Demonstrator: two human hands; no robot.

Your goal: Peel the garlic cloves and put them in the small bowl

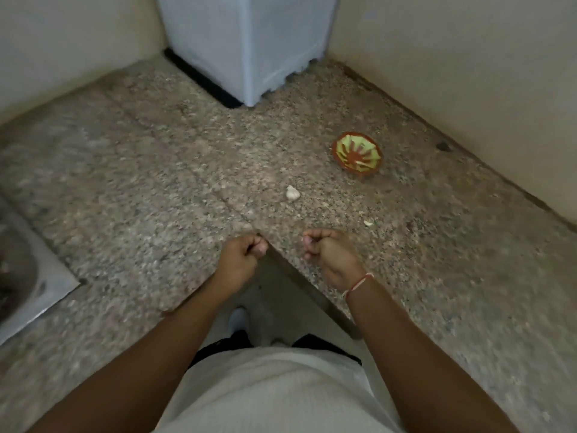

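1. Two hands hang over the near edge of the stone counter (156, 189). The left hand (242, 256) and the right hand (327, 251) both have curled fingers. I cannot tell if they hold anything.
2. One garlic piece (292, 193) lies on the counter, just past the hands.
3. Farther right sits the small bowl (357, 153).
4. I think peeling has not started. Next, a hand must reach out and pick up the garlic.

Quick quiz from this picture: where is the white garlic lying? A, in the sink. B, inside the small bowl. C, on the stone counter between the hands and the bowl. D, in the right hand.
C: the garlic lies on the bare counter, nearer the person than the small bowl and beyond both hands.
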